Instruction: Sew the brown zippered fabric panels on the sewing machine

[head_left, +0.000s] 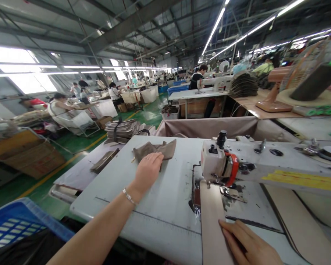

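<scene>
My left hand reaches across the white sewing table and lies palm down on a small pile of grey-brown fabric pieces, fingers flat and together. My right hand rests at the near edge, fingers stretched flat on a long beige strip that runs up under the presser foot of the white sewing machine. The machine's head has a red-orange guard. A second beige strip lies to the right of the machine.
A blue plastic crate sits low at my left. A side table holds more dark pieces, with a stacked bundle behind. A beige cloth bin is beyond the table. Other people sit at benches across the green floor.
</scene>
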The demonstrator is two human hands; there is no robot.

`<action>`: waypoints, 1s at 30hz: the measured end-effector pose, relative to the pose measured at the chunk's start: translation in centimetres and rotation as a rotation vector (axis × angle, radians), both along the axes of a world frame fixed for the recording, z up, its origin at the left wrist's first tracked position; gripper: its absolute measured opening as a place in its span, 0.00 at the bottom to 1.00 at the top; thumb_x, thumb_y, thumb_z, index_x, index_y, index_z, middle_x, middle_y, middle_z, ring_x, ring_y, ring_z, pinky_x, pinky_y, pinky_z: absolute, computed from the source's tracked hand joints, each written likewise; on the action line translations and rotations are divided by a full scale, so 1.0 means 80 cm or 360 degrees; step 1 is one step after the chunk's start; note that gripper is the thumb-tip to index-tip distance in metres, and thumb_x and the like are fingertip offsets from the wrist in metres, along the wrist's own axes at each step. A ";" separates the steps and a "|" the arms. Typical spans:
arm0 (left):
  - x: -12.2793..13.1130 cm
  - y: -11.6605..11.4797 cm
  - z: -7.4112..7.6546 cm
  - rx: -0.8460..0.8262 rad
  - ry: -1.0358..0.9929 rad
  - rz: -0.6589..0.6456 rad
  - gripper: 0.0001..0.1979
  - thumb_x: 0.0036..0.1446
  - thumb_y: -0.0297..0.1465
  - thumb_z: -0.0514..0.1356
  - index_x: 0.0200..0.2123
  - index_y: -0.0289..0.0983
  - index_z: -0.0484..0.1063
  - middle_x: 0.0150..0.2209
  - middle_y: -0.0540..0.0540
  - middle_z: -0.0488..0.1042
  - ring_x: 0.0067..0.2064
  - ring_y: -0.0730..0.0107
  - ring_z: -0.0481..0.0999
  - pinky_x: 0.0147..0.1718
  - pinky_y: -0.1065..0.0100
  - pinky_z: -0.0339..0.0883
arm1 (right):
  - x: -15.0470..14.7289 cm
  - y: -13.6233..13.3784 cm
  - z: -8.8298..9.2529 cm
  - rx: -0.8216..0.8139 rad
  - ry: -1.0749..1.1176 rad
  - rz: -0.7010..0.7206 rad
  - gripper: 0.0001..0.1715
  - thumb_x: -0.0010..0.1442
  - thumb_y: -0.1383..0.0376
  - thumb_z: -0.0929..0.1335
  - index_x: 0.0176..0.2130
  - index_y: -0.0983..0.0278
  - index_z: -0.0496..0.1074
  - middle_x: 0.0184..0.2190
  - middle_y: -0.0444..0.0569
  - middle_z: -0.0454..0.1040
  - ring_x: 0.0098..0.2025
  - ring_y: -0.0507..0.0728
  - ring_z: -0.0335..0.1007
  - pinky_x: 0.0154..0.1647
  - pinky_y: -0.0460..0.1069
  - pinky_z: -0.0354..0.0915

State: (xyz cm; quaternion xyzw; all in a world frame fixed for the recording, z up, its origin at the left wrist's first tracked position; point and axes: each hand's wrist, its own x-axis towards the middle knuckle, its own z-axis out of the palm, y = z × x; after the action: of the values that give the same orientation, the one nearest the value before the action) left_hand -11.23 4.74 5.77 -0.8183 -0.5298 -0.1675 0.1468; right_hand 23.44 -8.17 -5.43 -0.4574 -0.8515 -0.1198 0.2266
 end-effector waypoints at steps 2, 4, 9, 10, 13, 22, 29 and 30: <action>0.024 -0.052 0.003 -0.0111 0.0102 -0.0236 0.16 0.64 0.25 0.50 0.54 0.33 0.67 0.57 0.37 0.68 0.56 0.56 0.68 0.56 0.54 0.62 | -0.004 0.007 0.013 -0.0146 0.0098 -0.0005 0.16 0.68 0.61 0.59 0.49 0.58 0.71 0.43 0.47 0.76 0.43 0.55 0.76 0.41 0.49 0.74; 0.048 -0.098 0.001 -0.0421 0.0185 -0.0566 0.12 0.64 0.29 0.53 0.48 0.33 0.71 0.51 0.38 0.73 0.49 0.57 0.72 0.48 0.58 0.68 | -0.007 0.023 0.028 -0.0235 0.0134 0.0052 0.15 0.68 0.63 0.59 0.49 0.59 0.71 0.43 0.49 0.75 0.45 0.55 0.73 0.46 0.51 0.72; 0.088 -0.086 -0.016 -0.0632 -0.0170 -0.0718 0.13 0.68 0.31 0.49 0.49 0.36 0.70 0.50 0.42 0.73 0.54 0.63 0.69 0.57 0.59 0.61 | -0.012 0.069 0.043 -0.0242 0.0073 0.0118 0.18 0.67 0.65 0.62 0.55 0.61 0.68 0.52 0.51 0.70 0.51 0.61 0.67 0.53 0.59 0.66; 0.094 -0.065 -0.021 -0.0572 -0.0241 -0.0641 0.14 0.68 0.28 0.47 0.52 0.35 0.67 0.53 0.41 0.70 0.57 0.63 0.66 0.59 0.57 0.58 | -0.012 0.074 0.041 -0.0243 0.0070 0.0114 0.18 0.66 0.65 0.63 0.55 0.61 0.68 0.53 0.51 0.70 0.51 0.61 0.66 0.53 0.59 0.65; 0.108 -0.003 -0.040 -0.0541 -0.0383 -0.0347 0.11 0.64 0.29 0.54 0.49 0.34 0.67 0.53 0.38 0.67 0.57 0.56 0.64 0.57 0.52 0.58 | -0.014 0.076 0.034 -0.0236 0.0062 0.0098 0.20 0.65 0.67 0.63 0.56 0.62 0.68 0.54 0.52 0.70 0.51 0.61 0.66 0.53 0.60 0.64; 0.107 -0.004 -0.050 -0.0809 -0.0601 -0.0368 0.04 0.59 0.29 0.59 0.38 0.38 0.66 0.36 0.48 0.71 0.38 0.65 0.71 0.39 0.65 0.66 | -0.017 0.071 0.037 -0.0284 0.0080 0.0055 0.19 0.67 0.66 0.62 0.56 0.63 0.66 0.53 0.52 0.70 0.50 0.61 0.64 0.51 0.58 0.61; 0.151 -0.014 -0.045 -0.0982 -0.0736 -0.0546 0.05 0.60 0.29 0.58 0.32 0.37 0.72 0.35 0.49 0.74 0.39 0.68 0.73 0.39 0.70 0.65 | -0.020 0.072 0.043 -0.0330 0.0040 0.0051 0.26 0.67 0.66 0.61 0.63 0.62 0.58 0.55 0.53 0.68 0.49 0.62 0.64 0.48 0.58 0.61; 0.155 -0.012 -0.047 -0.0988 -0.0743 -0.0533 0.04 0.58 0.28 0.59 0.31 0.37 0.72 0.33 0.49 0.74 0.37 0.68 0.73 0.37 0.70 0.64 | -0.020 0.072 0.044 -0.0336 0.0033 0.0052 0.26 0.67 0.66 0.62 0.63 0.61 0.59 0.55 0.52 0.67 0.50 0.63 0.63 0.48 0.58 0.61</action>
State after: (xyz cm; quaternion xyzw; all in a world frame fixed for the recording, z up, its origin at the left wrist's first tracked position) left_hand 1.19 3.76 2.02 -0.8386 -0.4339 -0.2022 -0.2599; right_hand 21.87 -2.39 -1.87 -0.4659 -0.8644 -0.0210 0.1880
